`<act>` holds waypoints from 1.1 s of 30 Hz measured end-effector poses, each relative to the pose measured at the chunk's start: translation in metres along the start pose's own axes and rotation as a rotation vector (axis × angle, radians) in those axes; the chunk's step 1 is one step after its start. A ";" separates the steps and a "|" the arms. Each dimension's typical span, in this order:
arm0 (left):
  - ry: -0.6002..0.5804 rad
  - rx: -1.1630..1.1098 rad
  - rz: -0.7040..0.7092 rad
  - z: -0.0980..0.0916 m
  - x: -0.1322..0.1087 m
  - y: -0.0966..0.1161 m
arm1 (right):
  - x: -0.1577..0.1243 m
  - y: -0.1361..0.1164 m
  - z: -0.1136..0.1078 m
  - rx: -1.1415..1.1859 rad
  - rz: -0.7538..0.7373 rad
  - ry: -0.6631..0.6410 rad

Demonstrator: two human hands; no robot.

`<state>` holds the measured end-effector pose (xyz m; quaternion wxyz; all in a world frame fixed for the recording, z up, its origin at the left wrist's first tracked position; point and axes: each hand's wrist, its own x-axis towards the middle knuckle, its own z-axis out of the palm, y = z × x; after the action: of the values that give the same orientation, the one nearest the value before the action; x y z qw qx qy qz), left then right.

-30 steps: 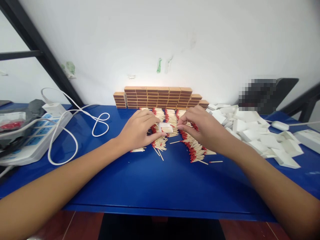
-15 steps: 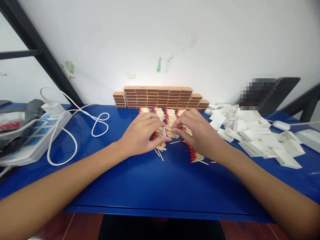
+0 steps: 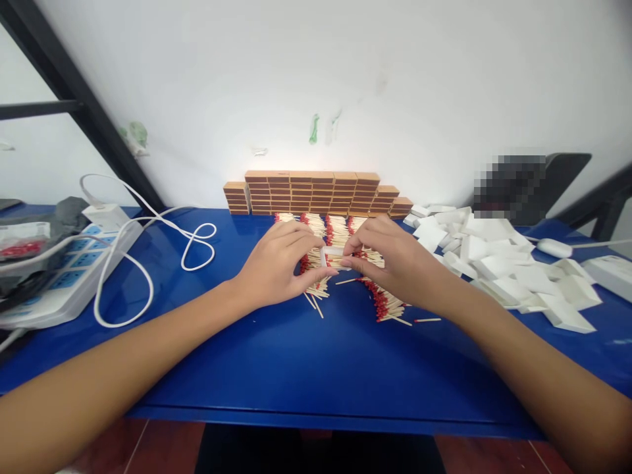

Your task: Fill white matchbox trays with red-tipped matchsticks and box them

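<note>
A small white matchbox tray (image 3: pixel 333 251) is held between my two hands, with a few matches visible inside it. My left hand (image 3: pixel 284 263) is closed on the tray's left end, thumb at the near side and fingers at the far side. My right hand (image 3: pixel 382 257) pinches the right end, its thumb and forefinger hiding that part. Beneath and behind the hands lie rows of loose red-tipped matches (image 3: pixel 337 230). A looser heap of matches (image 3: pixel 385 303) spreads below my right hand.
Brown matchboxes (image 3: pixel 311 197) are stacked against the wall. White empty trays (image 3: pixel 513 263) are piled at the right, with a pixelated dark object (image 3: pixel 513 187) behind them. At the left are a white power strip (image 3: pixel 69 283) and a looped white cable (image 3: pixel 148 276) on the blue table (image 3: pixel 306 368).
My right hand has shifted slightly right and now grips the tray's right end. More of the tray's inside shows between the hands. My left hand has barely moved.
</note>
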<state>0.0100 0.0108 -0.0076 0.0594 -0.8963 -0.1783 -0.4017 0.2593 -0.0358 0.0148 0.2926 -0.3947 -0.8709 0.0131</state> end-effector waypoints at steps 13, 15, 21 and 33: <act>-0.025 0.005 -0.069 -0.002 0.002 0.002 | 0.002 -0.008 0.003 -0.009 0.021 0.103; -0.013 0.059 -0.143 -0.003 0.002 -0.003 | 0.002 -0.005 0.001 -0.035 0.044 0.142; -0.003 0.105 -0.261 -0.003 -0.001 -0.020 | -0.001 0.014 0.003 -0.063 0.052 -0.023; -0.012 0.122 -0.190 -0.003 0.000 -0.015 | -0.007 0.032 0.020 -0.040 0.020 -0.142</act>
<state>0.0023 0.0241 -0.0060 0.0742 -0.8725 -0.2870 -0.3885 0.2744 -0.0148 -0.0130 0.2219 -0.4073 -0.8855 0.0266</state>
